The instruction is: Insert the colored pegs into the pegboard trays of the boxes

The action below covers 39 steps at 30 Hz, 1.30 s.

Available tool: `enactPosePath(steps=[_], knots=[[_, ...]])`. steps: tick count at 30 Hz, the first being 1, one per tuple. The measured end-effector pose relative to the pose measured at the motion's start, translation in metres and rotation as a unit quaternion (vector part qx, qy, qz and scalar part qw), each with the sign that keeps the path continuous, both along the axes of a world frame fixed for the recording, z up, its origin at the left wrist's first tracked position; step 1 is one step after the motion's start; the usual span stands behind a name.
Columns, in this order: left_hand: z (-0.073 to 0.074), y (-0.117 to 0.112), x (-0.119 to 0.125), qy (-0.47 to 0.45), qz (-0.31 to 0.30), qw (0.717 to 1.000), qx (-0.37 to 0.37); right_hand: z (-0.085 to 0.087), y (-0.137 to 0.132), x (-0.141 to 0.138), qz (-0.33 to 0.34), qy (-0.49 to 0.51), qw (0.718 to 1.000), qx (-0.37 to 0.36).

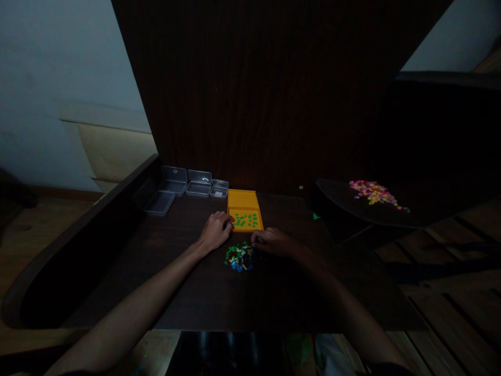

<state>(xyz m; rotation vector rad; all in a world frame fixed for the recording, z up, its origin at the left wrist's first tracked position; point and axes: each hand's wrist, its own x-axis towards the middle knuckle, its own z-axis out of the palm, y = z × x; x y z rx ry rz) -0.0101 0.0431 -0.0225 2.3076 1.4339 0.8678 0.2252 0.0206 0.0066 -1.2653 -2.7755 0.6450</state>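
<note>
A yellow box [241, 198] with its lid raised stands on the dark tabletop, small green pieces [246, 219] scattered over its floor. My left hand [216, 230] rests at the box's left edge, its bent fingers closed on that rim. Just in front of the box lies a loose pile of tiny green, white and blue pieces [238, 257], which look like small plastic bricks. At the pile's right upper side is my right hand [272, 241], fingers curled into a pinch; whatever sits between the fingertips is too small to make out.
Several clear plastic cases [199, 184] with raised lids stand along the back left, and another clear case [159, 202] lies before them. Pink and yellow bits [373, 193] are heaped on a dark surface at right. A green scrap [316, 215] lies near the table's right edge.
</note>
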Motion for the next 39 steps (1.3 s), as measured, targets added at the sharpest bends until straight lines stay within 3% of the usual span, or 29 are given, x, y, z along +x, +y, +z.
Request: enactPosePath(steps=[6,12,18,23,33,39], knots=[[0.001,-0.001,-0.001,-0.007,-0.005,1.000,-0.009,0.015,0.004,-0.004,-0.017,0.004,1.000,-0.012],[0.006,-0.004,-0.002,-0.045,0.007,0.999,-0.022,0.030,0.032,-0.021,-0.021,0.072,0.997,-0.013],[0.007,-0.004,-0.003,-0.065,0.037,0.996,-0.039,0.022,0.064,-0.052,-0.024,0.075,0.997,0.007],[0.008,-0.005,-0.002,-0.053,0.037,0.997,-0.038,0.016,0.074,-0.067,-0.010,0.035,0.999,0.017],[0.006,-0.004,-0.001,-0.033,0.042,0.998,-0.031,0.007,0.081,-0.062,0.001,0.031,0.999,0.038],[0.007,-0.004,-0.001,-0.026,0.038,0.998,-0.037,0.011,0.079,-0.059,-0.008,0.013,1.000,0.026]])
